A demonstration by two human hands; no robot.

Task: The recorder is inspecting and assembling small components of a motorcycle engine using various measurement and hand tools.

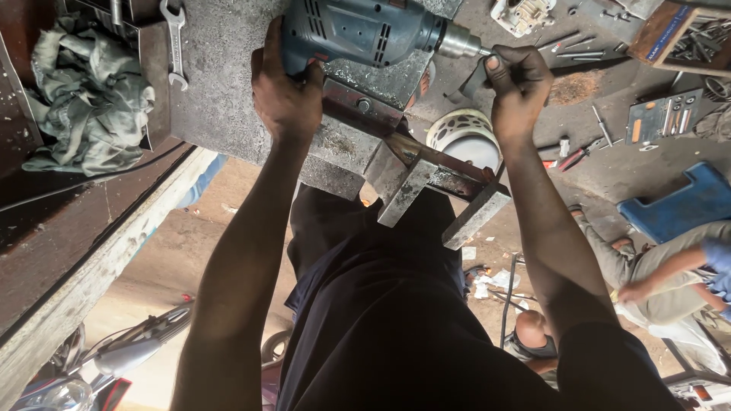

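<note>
We see the left hand [285, 87] with fingers wrapped around the blue electric drill [358, 32]; the right hand [518, 84] fingers pinch a small dark metal piece [470, 82] at the bit.

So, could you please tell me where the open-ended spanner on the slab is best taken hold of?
Take the spanner by its straight shank, from directly over it. It lies flat on the grey slab near the crumpled cloth, and only the narrow middle offers two parallel edges to pinch.
</note>
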